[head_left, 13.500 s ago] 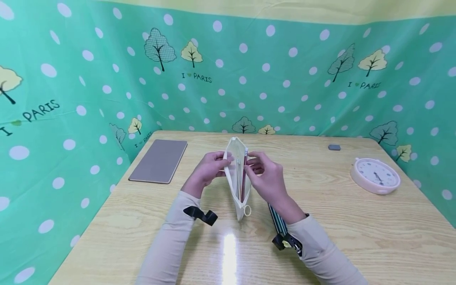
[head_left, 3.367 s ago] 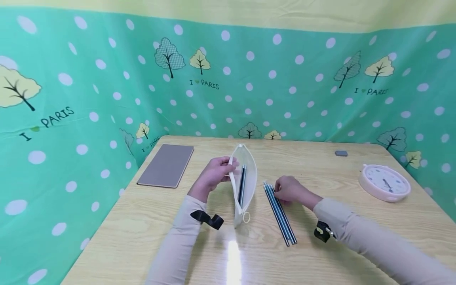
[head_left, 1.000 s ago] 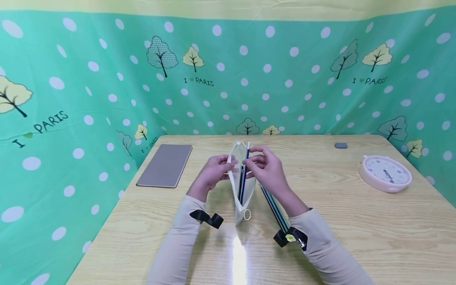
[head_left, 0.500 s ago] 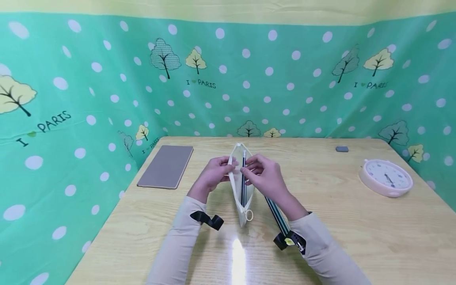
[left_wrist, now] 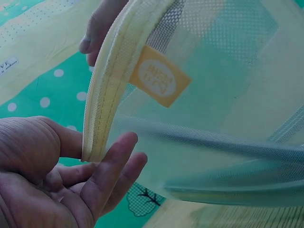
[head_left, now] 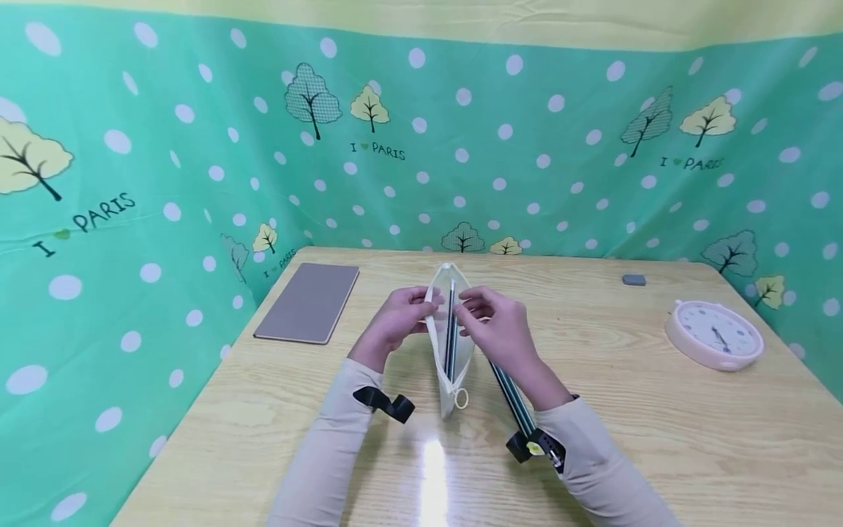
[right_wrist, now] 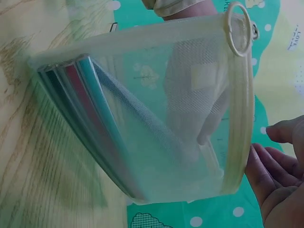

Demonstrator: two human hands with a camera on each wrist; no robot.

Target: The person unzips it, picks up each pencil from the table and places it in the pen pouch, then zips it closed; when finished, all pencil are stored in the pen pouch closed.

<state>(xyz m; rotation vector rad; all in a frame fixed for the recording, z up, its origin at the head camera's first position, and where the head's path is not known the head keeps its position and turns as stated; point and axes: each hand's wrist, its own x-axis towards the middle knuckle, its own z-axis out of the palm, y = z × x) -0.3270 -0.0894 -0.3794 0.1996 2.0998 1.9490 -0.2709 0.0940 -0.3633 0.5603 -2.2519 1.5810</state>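
Note:
A cream mesh zip pouch (head_left: 465, 360) stands with its mouth spread, as seen in the head view. My left hand (head_left: 395, 322) pinches its left zipper edge; in the left wrist view the thumb and fingers (left_wrist: 118, 154) lie on either side of that edge. Through the mesh in the right wrist view, several pencils (right_wrist: 90, 104) lie along the bottom and one leans across. My right hand (head_left: 497, 326) is at the right rim, holding nothing; its fingertips (right_wrist: 254, 156) touch or nearly touch the zipper band, with the thumb apart. Striped pencils (head_left: 512, 395) lie under the right wrist, partly hidden.
A grey-brown notebook (head_left: 308, 303) lies at the table's left. Towards the right are a small grey eraser (head_left: 634, 279) and a pink round clock (head_left: 714, 334). A green dotted curtain (head_left: 500, 146) hangs behind the wooden table (head_left: 619, 424).
A dark pencil that my right hand held above the pouch has gone down inside, and the fingers have let go of it. The left hand stays on the edge.

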